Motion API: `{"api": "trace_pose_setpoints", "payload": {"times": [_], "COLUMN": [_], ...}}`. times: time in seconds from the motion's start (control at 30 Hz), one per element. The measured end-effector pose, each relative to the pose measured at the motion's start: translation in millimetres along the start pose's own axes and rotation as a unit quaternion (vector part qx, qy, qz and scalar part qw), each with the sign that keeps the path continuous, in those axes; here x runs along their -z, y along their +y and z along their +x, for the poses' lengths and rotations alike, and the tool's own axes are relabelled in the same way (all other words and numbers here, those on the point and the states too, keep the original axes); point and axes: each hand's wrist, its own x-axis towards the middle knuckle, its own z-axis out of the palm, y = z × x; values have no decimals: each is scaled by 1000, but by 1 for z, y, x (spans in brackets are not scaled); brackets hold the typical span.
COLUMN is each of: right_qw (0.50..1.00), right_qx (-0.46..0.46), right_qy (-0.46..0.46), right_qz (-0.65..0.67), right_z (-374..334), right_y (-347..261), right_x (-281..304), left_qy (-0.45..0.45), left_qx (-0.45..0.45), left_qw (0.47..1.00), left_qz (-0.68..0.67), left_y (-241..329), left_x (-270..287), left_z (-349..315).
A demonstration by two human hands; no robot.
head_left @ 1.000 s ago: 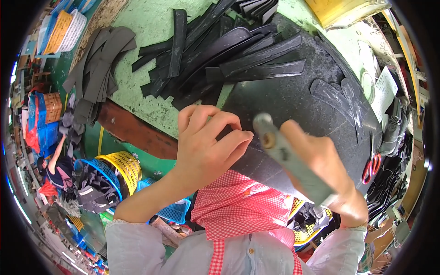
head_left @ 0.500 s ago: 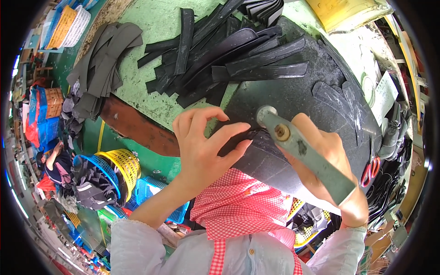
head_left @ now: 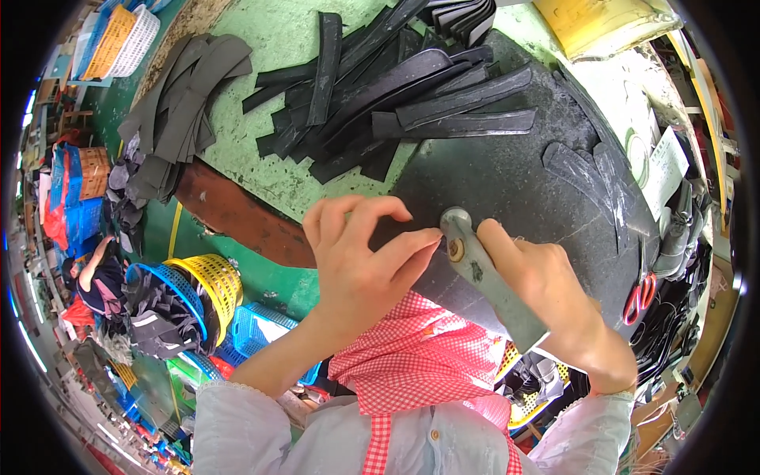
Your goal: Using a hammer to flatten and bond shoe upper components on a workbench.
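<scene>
My right hand [head_left: 546,281] is closed around a hammer [head_left: 497,293], whose long grey metal head faces up with the brown wooden handle end showing through it. The hammer's rounded end is low over the black work surface [head_left: 507,178], just right of my left fingertips. My left hand [head_left: 356,257] is bent, its thumb and index fingertips pressed together at the surface. Something dark shows under its curled fingers, but against the black its shape cannot be made out. Beyond my hands lies a loose heap of black strips [head_left: 352,99].
Grey curved strips [head_left: 186,103] lie stacked at the table's left edge, above a rusty brown edge panel [head_left: 237,218]. Red-handled scissors [head_left: 640,297] lie at right. Two black strips [head_left: 582,174] rest nearer. Yellow [head_left: 210,285] and blue baskets [head_left: 261,328] stand lower left.
The hammer has swung down and left, turning steeper, toward my left fingertips. My left thumb and index finger have come together and moved slightly right.
</scene>
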Motion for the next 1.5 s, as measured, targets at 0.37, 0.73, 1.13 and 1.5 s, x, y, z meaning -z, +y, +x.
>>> {"api": "trace_pose_setpoints", "payload": {"times": [0.37, 0.73, 1.13, 1.5], "right_qw": [998, 997, 965, 986], "right_qx": [52, 35, -163, -109], "right_qy": [-27, -17, 154, 71], "right_qz": [1, 68, 138, 104], "right_z": [-2, 1, -139, -176], "right_y": [6, -5, 32, 34], "right_x": [3, 0, 10, -17], "left_qy": [8, -139, -233, -322], "left_qx": [-5, -107, -258, -343], "left_qw": [1000, 981, 881, 853], "left_qz": [6, -78, -322, -225], "left_y": [4, 55, 51, 52], "left_x": [0, -22, -36, -34], "left_z": [-17, -61, 23, 54]}}
